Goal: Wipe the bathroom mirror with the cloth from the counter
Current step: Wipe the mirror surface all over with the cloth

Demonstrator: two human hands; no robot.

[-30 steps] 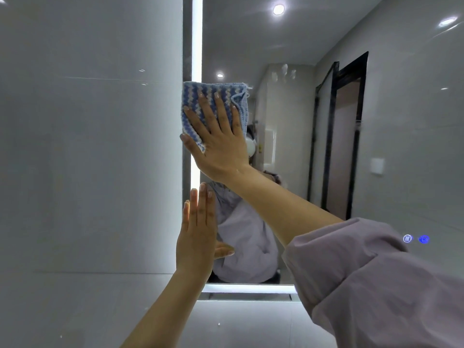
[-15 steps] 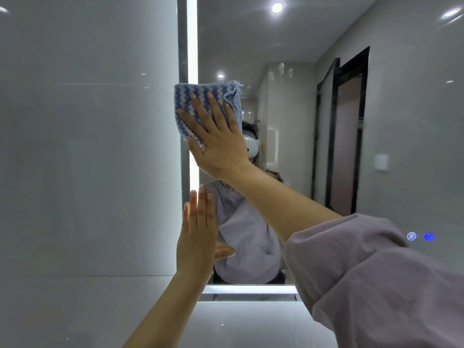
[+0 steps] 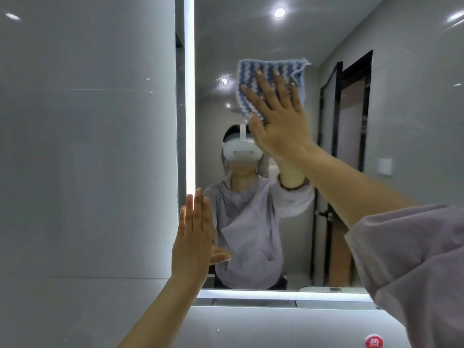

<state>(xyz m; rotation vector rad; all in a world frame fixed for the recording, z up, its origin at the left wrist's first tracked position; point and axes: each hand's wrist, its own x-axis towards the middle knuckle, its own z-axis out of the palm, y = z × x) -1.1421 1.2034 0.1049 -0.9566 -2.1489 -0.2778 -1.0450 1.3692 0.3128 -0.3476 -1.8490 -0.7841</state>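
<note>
Up high, cloth (image 3: 251, 74): a knitted, roughly square rag with blue and white zigzag stripes and a frayed loop at its top right corner, lay flat on the upper middle of the glass.
Right hand (image 3: 278, 124): palm on the cloth, fingers straight and spread, thumb at the cloth's lower left edge, pressing it against the mirror.
Left hand (image 3: 193, 242): raised upright at the mirror's lower left edge, fingers straight and pressed together, thumb out to the side; contact with the glass could not be told.
Mirror (image 3: 251, 33): smooth, glossy, rectangular, edged by a bright light strip (image 3: 189, 96) on its left and bottom.
Wall tile (image 3: 88, 146): large, pale grey, polished.
Sleeve (image 3: 414, 259): soft lilac fabric, bunched above the right forearm.
</note>
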